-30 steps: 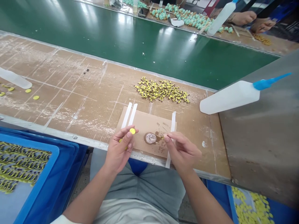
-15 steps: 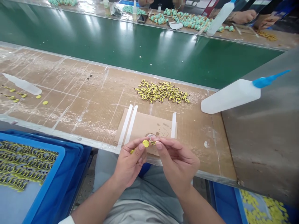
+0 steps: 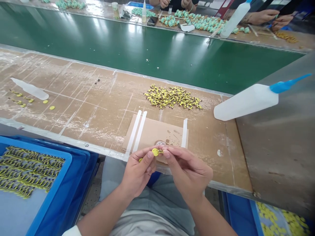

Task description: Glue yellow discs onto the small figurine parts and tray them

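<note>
Between the thumb and forefinger of my left hand is a small round yellow disc. Part of a second yellow disc peeks out behind that thumb. My right hand pinches a tiny yellow-and-dark piece, its end meeting the disc's right edge. Both hands are close together over the front of a cardboard sheet taped with white strips. Farther back lies a heap of similar yellow-and-dark pieces.
A white bottle with a blue nozzle leans at right by a metal panel. Blue trays hold rows of joined pieces at left and yellow discs at right. Beyond the green belt, other people's hands work.
The tiny piece in my right hand has come against the disc's edge, where a gap and a pale thread-like loop showed before. The whole view has shifted slightly.
</note>
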